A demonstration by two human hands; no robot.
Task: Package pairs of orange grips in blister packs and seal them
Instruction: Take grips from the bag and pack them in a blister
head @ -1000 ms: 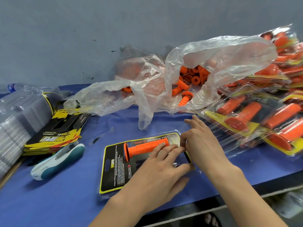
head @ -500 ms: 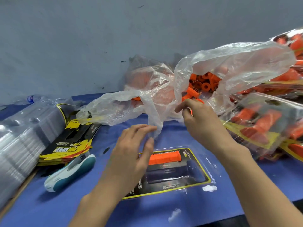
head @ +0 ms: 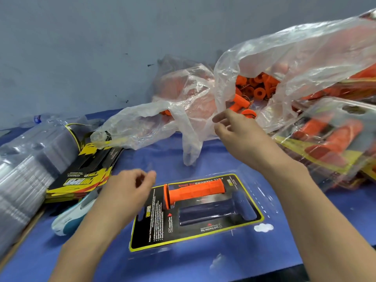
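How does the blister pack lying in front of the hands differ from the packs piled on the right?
The front blister pack holds one orange grip, its second cavity empty; the nearest piled pack shows a pair of grips. The front blister pack lies flat on the blue table; the piled pack lies tilted on others. Both are clear plastic over a card with yellow print.

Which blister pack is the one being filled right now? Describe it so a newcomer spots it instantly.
On the blue table, look at the near edge, in front of the big clear bag of loose grips. The blister pack lies flat there, black card with a yellow border. Unlike the filled packs heaped at right, it holds one orange grip, with its second cavity empty.
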